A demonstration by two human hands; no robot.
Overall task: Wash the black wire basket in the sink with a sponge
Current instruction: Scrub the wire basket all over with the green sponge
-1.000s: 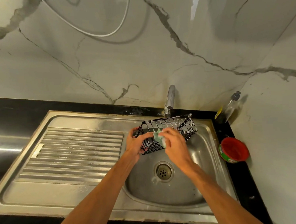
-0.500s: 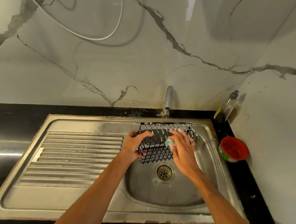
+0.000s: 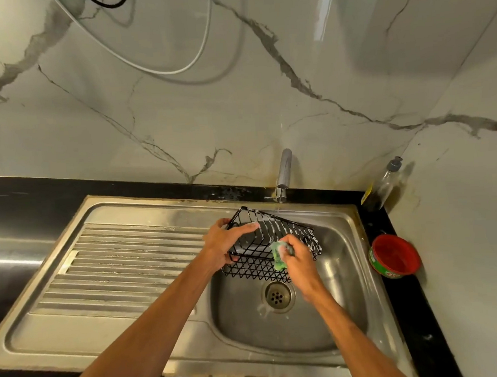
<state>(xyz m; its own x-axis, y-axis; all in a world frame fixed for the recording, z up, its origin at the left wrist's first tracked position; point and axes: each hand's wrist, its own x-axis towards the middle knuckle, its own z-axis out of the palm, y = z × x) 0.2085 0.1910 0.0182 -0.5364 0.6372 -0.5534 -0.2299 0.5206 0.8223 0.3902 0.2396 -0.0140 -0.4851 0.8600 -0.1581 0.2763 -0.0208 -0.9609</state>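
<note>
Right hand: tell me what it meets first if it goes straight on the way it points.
The black wire basket. The right hand points up-left at its soapy side, with the gripped green sponge leading and seemingly touching the wires; depth is unclear.

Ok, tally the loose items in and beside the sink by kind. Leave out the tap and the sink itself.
black wire basket: 1
sponge: 1
bottle: 1
red tub: 1
Total: 4
</note>
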